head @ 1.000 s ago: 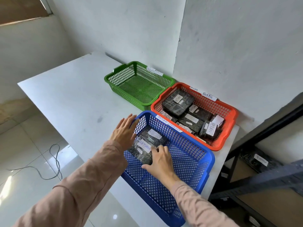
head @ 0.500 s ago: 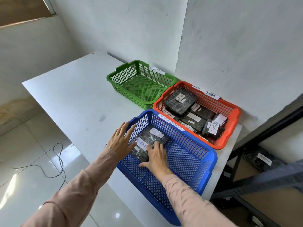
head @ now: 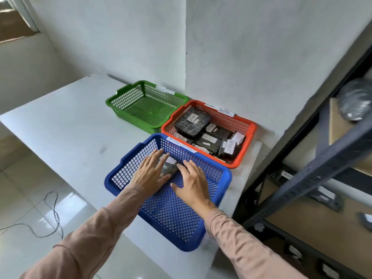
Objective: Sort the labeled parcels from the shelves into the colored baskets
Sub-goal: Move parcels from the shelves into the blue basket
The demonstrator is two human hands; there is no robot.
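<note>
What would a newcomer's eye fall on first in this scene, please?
Three bright baskets stand on the white table: a green basket at the back with nothing in it, an orange basket beside it packed with dark parcels, and a blue basket nearest. The left hand and right hand rest open on a parcel in the blue one. A dark shelf stands at the right.

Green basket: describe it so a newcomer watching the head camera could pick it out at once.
On the white table, three mesh baskets cluster against the wall corner. The green basket sits farthest from the person, left of the orange basket and beyond the blue basket. Those two hold dark parcels; it holds none.
</note>
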